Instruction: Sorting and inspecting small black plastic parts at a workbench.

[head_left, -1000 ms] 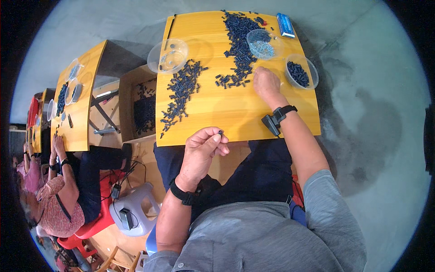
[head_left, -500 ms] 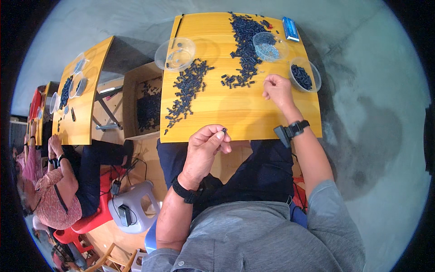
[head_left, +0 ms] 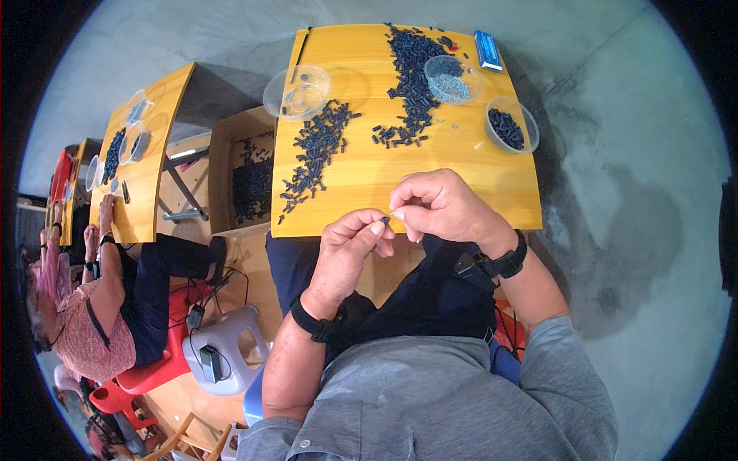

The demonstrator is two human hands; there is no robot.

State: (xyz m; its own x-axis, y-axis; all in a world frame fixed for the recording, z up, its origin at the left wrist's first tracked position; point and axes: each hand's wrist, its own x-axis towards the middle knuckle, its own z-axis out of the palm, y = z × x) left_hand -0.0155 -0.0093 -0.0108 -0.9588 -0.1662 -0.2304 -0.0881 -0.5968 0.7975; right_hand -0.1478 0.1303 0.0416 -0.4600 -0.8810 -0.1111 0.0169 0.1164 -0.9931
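Observation:
My left hand pinches a small black cylindrical piece between thumb and fingertips, just off the table's front edge. Close against it, my right hand is closed in a pinch on something tiny, its tip meeting the black piece; what it is I cannot make out. A long heap of black cylindrical pieces runs down the far middle of the yellow table. Another spread of such pieces lies at the left. A clear tub of small silvery parts stands beside the far heap.
At the right edge sits a clear tub of black pieces; a nearly bare clear tub stands far left. A blue box lies at the back right. Left of the table, a cardboard box holds black pieces. Another person sits at the neighbouring table.
My right hand has come from beside the right-hand tub down to my left hand, and their fingertips now meet at the black piece. The left hand has barely moved.

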